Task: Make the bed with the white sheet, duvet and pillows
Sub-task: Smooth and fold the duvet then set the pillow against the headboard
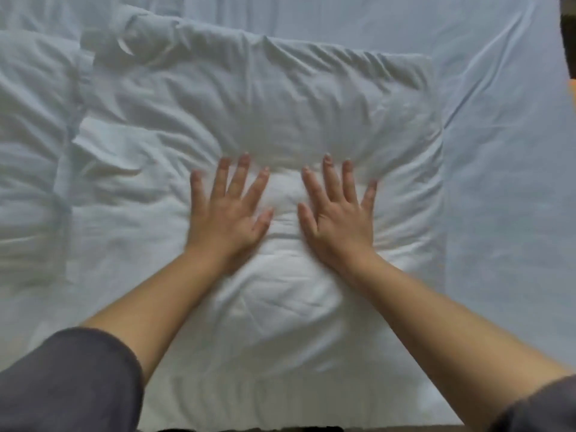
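Observation:
A white pillow point(280, 98) lies flat in the middle of the view on the white sheet point(498, 151). My left hand point(229, 210) and my right hand point(338, 210) both press palm-down on the pillow's centre, side by side, fingers spread, holding nothing. The fabric dents and wrinkles around them. A second white pillow point(28, 145) lies at the left, touching the first one's side. The first pillow's open flap point(103, 141) is folded over at its left end. No duvet is in view.
The bed's right edge point(565, 98) runs down the far right, with dark floor and an orange patch beyond it. The bed's near edge point(249, 427) shows at the bottom. Grey sleeves cover both upper arms.

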A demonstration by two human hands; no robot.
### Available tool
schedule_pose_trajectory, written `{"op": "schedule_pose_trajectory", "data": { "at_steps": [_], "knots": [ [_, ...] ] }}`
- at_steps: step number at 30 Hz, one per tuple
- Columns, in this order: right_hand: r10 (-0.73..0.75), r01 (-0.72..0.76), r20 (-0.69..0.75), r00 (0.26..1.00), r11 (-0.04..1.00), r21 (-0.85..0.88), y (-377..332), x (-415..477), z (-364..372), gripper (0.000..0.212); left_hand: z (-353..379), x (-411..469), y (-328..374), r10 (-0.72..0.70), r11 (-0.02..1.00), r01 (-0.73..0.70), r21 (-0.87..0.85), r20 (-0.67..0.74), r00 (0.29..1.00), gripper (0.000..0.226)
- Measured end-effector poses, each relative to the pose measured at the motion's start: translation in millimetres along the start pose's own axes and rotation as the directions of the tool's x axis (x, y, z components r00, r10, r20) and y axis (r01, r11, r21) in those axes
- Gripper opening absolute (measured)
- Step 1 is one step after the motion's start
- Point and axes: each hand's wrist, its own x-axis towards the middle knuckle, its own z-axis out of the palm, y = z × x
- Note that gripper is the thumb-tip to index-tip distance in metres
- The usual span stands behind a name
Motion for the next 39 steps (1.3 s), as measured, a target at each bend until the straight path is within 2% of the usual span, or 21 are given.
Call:
{"op": "schedule_pose_trajectory", "data": {
  "at_steps": [4,7,9,11,13,14,18,20,24,32,39],
  "knots": [
    [-0.040,0.036,-0.033,0.999,0.992,-0.121,37,-26,32,0.061,46,-44,-38,-0.069,0.994,0.067,0.092,0.017,0.998,0.072],
    [0.059,-0.058,0.004,0.998,0.987,-0.151,64,-68,41,0.063,52,-83,-51,-0.148,0.983,0.142,0.114,0.046,0.988,0.074],
    [0.113,-0.108,0.021,0.993,0.980,-0.167,65,-88,31,0.065,39,-96,-40,-0.169,0.981,0.168,0.102,0.008,0.986,0.076],
    [0.050,-0.047,0.018,0.999,0.992,-0.117,48,-100,23,0.066,27,-103,-23,-0.067,0.996,0.066,0.067,0.002,0.998,0.077],
    [-0.076,0.080,0.038,0.996,0.992,-0.101,28,-115,27,0.067,29,-113,-17,0.054,0.997,-0.055,0.055,0.022,0.998,0.074],
    [-0.095,0.103,0.071,0.993,0.987,-0.121,25,-124,33,0.068,33,-121,-23,0.055,0.996,-0.059,0.064,0.056,0.997,0.073],
    [0.143,-0.097,0.191,0.971,0.968,-0.230,39,-158,32,0.069,31,-161,-69,-0.104,0.983,0.060,0.174,0.257,0.961,0.074],
    [0.207,-0.135,0.245,0.947,0.950,-0.283,29,-175,10,0.065,8,-181,-82,-0.187,0.970,0.120,0.210,0.338,0.922,0.072],
    [0.106,-0.027,0.271,0.957,0.960,-0.278,-50,-192,-44,0.065,-59,-214,-107,-0.309,0.950,0.256,0.180,0.421,0.853,0.072],
    [-0.125,0.177,0.305,0.944,0.973,-0.149,-257,-182,-166,0.063,-220,-288,-156,-0.292,0.956,0.284,0.076,0.370,0.882,0.071],
    [-0.304,0.359,0.360,0.882,0.928,-0.096,-338,-214,-254,0.066,-315,-363,-176,-0.374,0.924,0.380,0.048,0.333,0.866,0.071]
  ]
}}
